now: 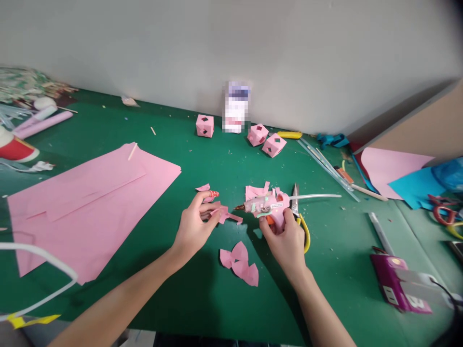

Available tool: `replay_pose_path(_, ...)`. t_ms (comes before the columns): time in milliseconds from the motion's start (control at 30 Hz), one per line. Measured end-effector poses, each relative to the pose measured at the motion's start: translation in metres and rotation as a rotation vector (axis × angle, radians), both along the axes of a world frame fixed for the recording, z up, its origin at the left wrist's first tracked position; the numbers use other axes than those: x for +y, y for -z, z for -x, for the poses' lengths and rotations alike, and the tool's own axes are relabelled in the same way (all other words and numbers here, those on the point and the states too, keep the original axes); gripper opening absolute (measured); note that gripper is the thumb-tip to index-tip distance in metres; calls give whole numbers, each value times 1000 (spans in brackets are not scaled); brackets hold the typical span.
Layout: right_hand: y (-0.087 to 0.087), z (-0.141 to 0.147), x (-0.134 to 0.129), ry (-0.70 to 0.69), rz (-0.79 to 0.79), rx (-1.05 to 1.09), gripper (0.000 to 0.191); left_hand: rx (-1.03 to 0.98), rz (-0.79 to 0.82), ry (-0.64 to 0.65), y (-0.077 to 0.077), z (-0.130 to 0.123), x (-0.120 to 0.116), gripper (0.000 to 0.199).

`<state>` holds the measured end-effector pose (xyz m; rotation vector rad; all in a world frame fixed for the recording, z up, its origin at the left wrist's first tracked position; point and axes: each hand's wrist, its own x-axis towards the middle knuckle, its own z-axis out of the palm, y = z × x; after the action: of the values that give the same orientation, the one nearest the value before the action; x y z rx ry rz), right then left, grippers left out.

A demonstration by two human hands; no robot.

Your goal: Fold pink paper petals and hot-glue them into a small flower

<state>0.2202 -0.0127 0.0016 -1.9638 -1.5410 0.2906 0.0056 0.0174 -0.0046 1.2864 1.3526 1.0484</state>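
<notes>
Between its thumb and fingers my left hand (198,219) pinches a small cut piece of pink paper (224,213); one fingertip has a red patterned wrap. My right hand (285,241) grips a pink glue gun (265,206), its nozzle pointing left, close to the paper piece. A clear glue stick (316,196) sticks out of the gun's rear. Below, a pink petal-shaped cutout (239,264) lies on the green table (173,299). Other pink scraps (256,191) lie behind the gun. Yellow-handled scissors (306,233) are partly hidden by my right hand.
Large pink sheets (94,212) cover the left side. Pink paper balls (205,126) and a blurred upright object (236,108) stand near the wall. At right are clear sticks (329,169), a purple box (392,282) and red-handled scissors (444,214). A white curved tube (54,262) is at lower left.
</notes>
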Motion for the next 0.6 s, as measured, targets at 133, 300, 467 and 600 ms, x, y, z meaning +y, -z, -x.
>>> replay_pose_path(133,0,0,0,-9,13,15,36,-4,0,21,-1,0,0,36)
replay_pose_path(300,1,-1,0,-17,14,24,36,-3,-38,13,-2,1,0,35)
replay_pose_path(467,2,-1,-1,1,-2,14,34,-18,-2,-35,-5,0,0,38)
replay_pose_path(600,5,-1,-2,43,-40,-19,27,20,-2,-37,-7,1,-1,40)
